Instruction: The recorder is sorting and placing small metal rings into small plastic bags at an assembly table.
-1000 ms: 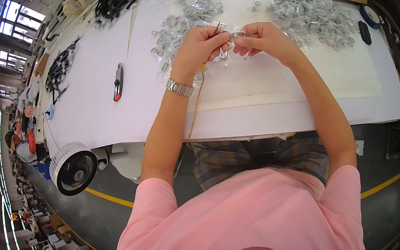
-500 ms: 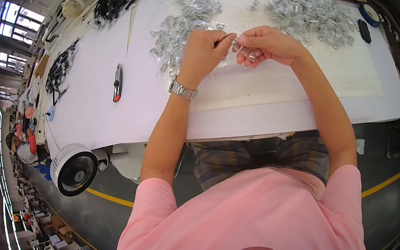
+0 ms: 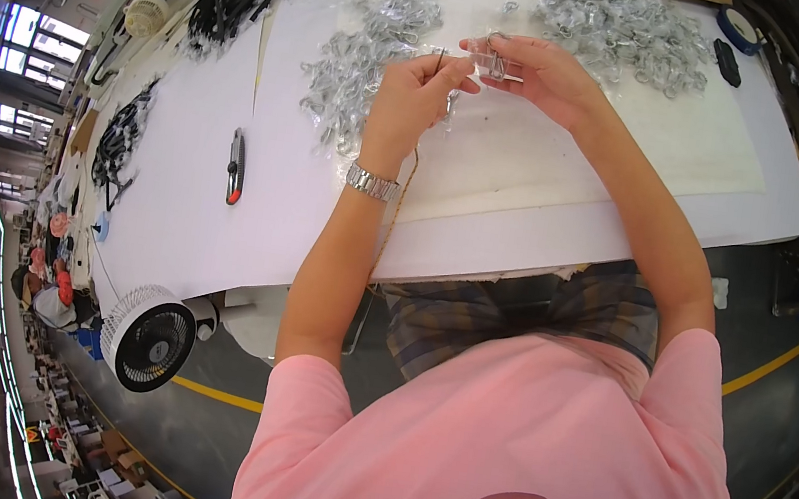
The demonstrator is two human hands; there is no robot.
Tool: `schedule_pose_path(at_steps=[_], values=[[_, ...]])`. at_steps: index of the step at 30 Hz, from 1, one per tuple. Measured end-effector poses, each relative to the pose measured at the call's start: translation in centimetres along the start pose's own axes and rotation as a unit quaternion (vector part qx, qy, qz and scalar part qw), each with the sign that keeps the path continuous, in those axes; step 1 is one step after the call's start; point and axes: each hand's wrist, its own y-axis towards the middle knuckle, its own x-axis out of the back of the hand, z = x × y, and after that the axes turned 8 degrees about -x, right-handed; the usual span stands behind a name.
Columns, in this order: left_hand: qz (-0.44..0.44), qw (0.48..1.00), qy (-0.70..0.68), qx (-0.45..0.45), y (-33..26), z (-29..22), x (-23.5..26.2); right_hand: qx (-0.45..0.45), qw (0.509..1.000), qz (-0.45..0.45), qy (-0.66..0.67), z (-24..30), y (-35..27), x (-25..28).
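Note:
My left hand [image 3: 412,98], with a metal-band watch on its wrist, is closed in a pinch on the edge of a small clear plastic bag [image 3: 480,62]. A thin dark piece pokes up between its fingers; I cannot make out its kind. My right hand [image 3: 555,80] has its thumb and fingers on the same bag and on a shiny metal fitting [image 3: 496,52], which looks like a small hook or ring. Around the left hand lies a pile of bagged metal fittings [image 3: 341,80]. A second such pile [image 3: 625,32] lies beyond my right hand.
On the white-covered table [image 3: 282,224] a utility knife [image 3: 236,167] lies to the left. Black straps [image 3: 122,137] are heaped farther left. A tape roll [image 3: 739,30] and a black object [image 3: 727,62] sit at the far right. A fan [image 3: 151,338] stands by the near left edge.
My hands have shifted slightly apart, and my right hand has turned and risen, showing the metal fitting and bag. A brownish cord now shows beside my left wrist, running over the table edge.

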Motion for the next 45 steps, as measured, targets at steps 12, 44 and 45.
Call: schedule_pose_path(at_steps=[12, 44, 45], values=[[0.107, 0.966, -0.224, 0.079, 0.3, 2.2, -0.1, -0.049, 0.996, 0.072, -0.005, -0.8, 0.6, -0.1], [-0.099, 0.981, -0.166, -0.003, -0.3, 0.8, -0.5, 0.038, 0.991, -0.126, 0.004, -1.6, -0.6, -2.1], [-0.100, 0.983, -0.153, -0.023, -0.3, 0.8, -0.6, 0.047, 0.992, -0.121, 0.008, -1.6, -0.7, -2.3]])
